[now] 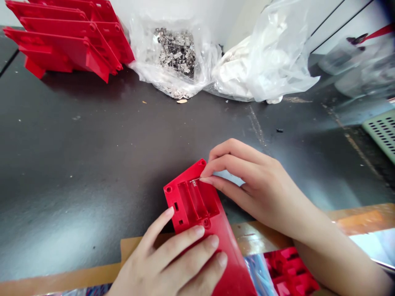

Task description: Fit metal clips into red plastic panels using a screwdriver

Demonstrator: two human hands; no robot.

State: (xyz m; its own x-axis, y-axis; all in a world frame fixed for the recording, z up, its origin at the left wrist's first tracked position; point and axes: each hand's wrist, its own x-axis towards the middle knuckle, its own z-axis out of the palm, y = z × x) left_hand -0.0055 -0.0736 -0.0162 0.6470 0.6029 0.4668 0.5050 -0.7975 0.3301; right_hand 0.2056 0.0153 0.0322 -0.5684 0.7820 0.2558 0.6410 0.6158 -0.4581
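Note:
A red plastic housing [230, 246] lies at the table's front edge, its recessed battery compartment [193, 201] facing up. My left hand [173, 259] rests on its lower left part, fingers spread and lying flat on the plastic. At the compartment's far end, my right hand [247, 181] is closed in a pinch between thumb and fingers. It holds a small metal battery spring contact [194, 182], whose coil shows inside the compartment. The part of the contact between my fingertips is hidden.
Red plastic panels [70, 37] stand stacked at the back left. A clear bag of metal contacts [177, 53] and a bag with white contents [249, 65] are at the back. A green perforated basket [382, 131] is at right. More red parts [290, 271] lie below the taped edge.

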